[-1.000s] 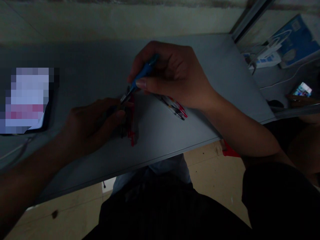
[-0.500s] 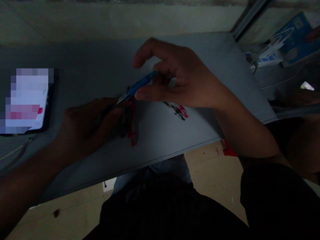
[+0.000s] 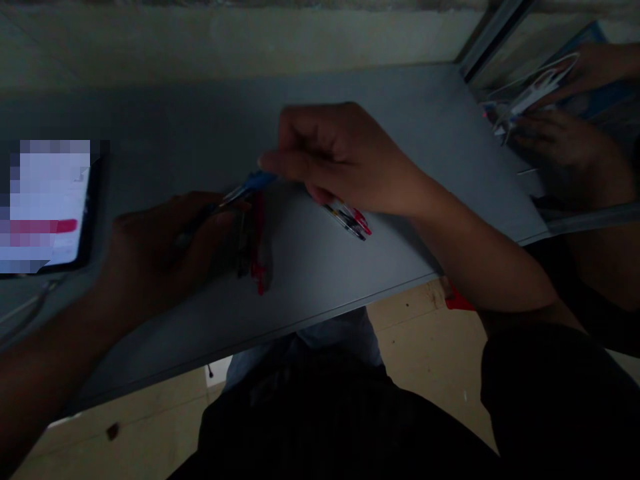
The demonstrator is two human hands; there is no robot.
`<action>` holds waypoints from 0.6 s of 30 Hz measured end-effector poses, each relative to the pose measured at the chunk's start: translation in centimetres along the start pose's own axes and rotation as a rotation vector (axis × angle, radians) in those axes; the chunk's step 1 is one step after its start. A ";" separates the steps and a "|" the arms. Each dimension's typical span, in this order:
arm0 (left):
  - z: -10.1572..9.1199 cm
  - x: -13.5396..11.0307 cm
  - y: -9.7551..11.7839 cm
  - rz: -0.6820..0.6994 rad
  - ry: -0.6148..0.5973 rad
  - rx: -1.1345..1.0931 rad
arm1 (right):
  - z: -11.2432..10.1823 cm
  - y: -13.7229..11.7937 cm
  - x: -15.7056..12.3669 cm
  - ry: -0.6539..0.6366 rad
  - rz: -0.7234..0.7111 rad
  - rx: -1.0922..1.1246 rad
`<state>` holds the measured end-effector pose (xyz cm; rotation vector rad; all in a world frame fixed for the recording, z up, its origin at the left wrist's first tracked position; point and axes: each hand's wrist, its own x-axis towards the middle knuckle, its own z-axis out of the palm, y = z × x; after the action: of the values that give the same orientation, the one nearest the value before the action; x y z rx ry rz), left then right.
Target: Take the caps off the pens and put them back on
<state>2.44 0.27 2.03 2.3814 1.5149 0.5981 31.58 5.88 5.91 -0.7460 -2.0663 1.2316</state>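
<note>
A pen with a blue upper part (image 3: 257,180) and a clear, dark barrel slants between my two hands above the grey table (image 3: 310,287). My left hand (image 3: 165,243) is closed around its barrel. My right hand (image 3: 345,153) pinches the blue end between thumb and curled fingers, which hide its tip. Below and beside the left fingertips lie a red pen (image 3: 259,260) and a dark pen (image 3: 243,257). Under my right hand, more pens (image 3: 350,220), clear-black and red, lie close together, partly covered by the hand.
A lit phone (image 3: 55,200) lies at the left, with a cable (image 3: 33,307) in front of it. At the right, beyond a metal frame post (image 3: 493,37), another person's hands (image 3: 575,140) handle a white device with cables (image 3: 543,87). A wall (image 3: 250,47) runs behind the table.
My right hand's raised, spread fingers have closed on the pen's blue end. Pen and both hands shifted slightly left. The other person's hands have come to the white device.
</note>
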 end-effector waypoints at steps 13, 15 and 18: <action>0.3 -0.1 -0.3 0.009 0.027 0.031 | -0.7 0.6 0.3 0.095 0.048 -0.182; 0.2 -0.1 -0.2 -0.009 0.025 0.037 | -0.8 0.7 0.3 0.091 0.014 -0.192; 0.1 -0.1 -0.1 -0.022 0.027 0.028 | -1.1 0.8 0.2 0.044 -0.090 -0.182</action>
<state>2.39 0.23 1.88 2.3832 1.5685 0.6110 32.35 6.97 5.62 -0.7456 -2.1713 0.9787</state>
